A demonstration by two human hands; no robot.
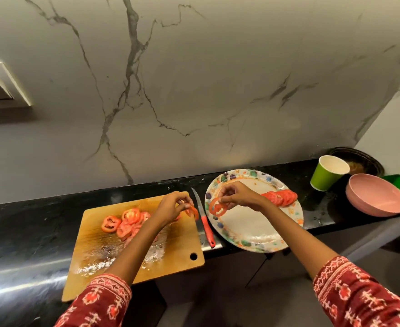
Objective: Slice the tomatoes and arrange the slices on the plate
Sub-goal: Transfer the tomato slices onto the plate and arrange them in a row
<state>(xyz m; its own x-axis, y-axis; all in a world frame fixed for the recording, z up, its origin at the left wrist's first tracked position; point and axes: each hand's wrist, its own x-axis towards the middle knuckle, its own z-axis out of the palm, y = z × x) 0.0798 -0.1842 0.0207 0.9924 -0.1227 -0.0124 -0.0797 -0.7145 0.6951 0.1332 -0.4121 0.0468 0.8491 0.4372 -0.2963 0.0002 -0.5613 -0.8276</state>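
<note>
Head view: two hands, left hand [170, 208] and right hand [236, 195], each pinch one tomato slice.

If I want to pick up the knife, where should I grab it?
Probably by the red handle, the end nearest you, coming from the front of the counter. The knife lies flat between cutting board and plate, with its bare blade pointing toward the wall.

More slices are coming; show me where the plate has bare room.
The plate is bare across its centre and near half. Its far right side holds a row of slices. The right hand hangs over the left rim with a slice.
</note>
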